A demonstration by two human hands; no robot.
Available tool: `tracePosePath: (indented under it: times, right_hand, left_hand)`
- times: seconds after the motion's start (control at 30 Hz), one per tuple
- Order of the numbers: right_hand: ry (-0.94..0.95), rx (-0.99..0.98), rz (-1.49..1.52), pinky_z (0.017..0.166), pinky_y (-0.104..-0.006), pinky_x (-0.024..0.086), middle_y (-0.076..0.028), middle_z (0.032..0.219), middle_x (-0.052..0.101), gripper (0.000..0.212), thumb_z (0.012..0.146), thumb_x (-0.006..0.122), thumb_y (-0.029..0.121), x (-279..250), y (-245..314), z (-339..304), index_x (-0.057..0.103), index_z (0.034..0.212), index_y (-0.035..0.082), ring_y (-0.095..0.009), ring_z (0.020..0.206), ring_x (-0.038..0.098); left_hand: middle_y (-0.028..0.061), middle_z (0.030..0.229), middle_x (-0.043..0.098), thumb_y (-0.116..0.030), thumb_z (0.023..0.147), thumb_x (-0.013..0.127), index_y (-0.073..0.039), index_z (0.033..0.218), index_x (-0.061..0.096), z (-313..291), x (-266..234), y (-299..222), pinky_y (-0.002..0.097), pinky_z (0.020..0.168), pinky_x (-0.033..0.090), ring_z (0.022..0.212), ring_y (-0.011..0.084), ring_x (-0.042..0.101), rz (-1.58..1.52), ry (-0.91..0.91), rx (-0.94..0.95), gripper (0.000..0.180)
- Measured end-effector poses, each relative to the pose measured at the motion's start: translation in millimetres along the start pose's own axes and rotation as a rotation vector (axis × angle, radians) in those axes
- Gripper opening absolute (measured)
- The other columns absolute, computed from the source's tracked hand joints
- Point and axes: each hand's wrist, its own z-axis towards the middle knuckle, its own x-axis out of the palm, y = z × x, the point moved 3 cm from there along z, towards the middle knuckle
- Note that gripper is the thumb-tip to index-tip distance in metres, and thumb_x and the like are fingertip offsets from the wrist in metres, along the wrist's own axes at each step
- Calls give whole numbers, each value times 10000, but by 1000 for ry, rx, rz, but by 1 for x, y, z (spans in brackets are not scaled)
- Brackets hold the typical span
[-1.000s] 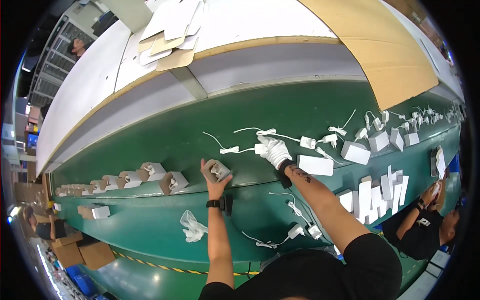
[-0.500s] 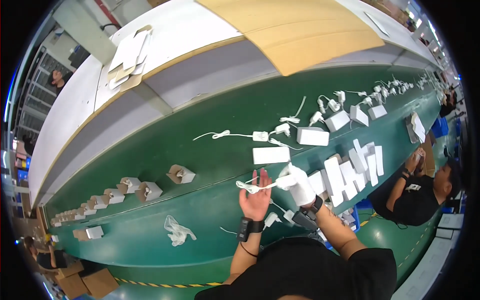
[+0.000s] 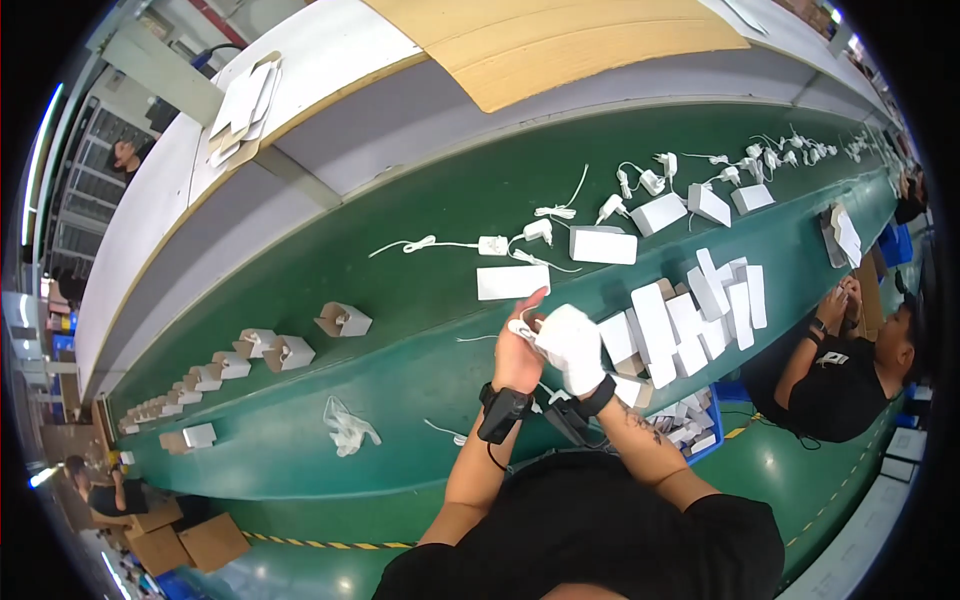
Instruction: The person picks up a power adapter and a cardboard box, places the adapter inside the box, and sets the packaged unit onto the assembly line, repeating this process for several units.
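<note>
My left hand (image 3: 517, 345), bare with a black wrist strap, and my right hand (image 3: 572, 345), in a white glove, meet close to my chest over the near edge of the green belt (image 3: 420, 210). Between them they grip a small white charger (image 3: 524, 326) with a thin cable; most of it is hidden by the fingers. Just beyond my fingertips a flat white box (image 3: 512, 282) lies on the belt. To the right of my gloved hand is a spread of several white boxes (image 3: 690, 310).
More white chargers with cables (image 3: 495, 244) and boxes (image 3: 603, 245) lie farther along the belt. Folded cardboard inserts (image 3: 343, 320) line the left, and a crumpled plastic bag (image 3: 348, 428) lies near the front edge. A co-worker in black (image 3: 840, 375) sits at the right.
My hands have drawn back from the belt and come together on the charger. The view has swung right, bringing the white boxes closer.
</note>
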Motion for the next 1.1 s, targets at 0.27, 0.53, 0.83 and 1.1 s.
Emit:
tracePosePath:
  times: [0.27,0.53,0.83,1.1]
  right_hand:
    - [28,-189,-341,648,-272,473,-78,1016,584,382,747,687,135,22,9,4,539,1084,32,-137,830,574]
    - [273,178,185,689,-248,495,-101,1122,569,594,788,678,315,-34,-34,21,447,1245,14,-144,873,589]
    - [414,444,725,625,-256,492,-139,1124,560,615,841,578,473,-76,69,12,451,1232,17,-170,817,589]
    - [513,546,611,629,-255,479,-159,1092,582,494,845,581,402,-70,55,7,516,1139,11,-179,824,593]
  left_hand:
    - [94,1208,520,-381,969,379,-146,1396,351,35,-30,19,336,889,455,1024,209,542,-16,-128,-127,488]
    - [67,1281,481,-372,846,585,-150,1367,373,79,-36,17,397,968,390,1189,226,445,388,-136,-25,605]
    - [43,1188,505,-166,612,817,-106,1245,421,94,-67,-47,345,960,381,1164,179,451,1017,116,227,749]
    - [47,1195,519,-145,555,860,-108,1227,443,41,-21,-43,342,917,416,1133,179,484,887,371,35,792]
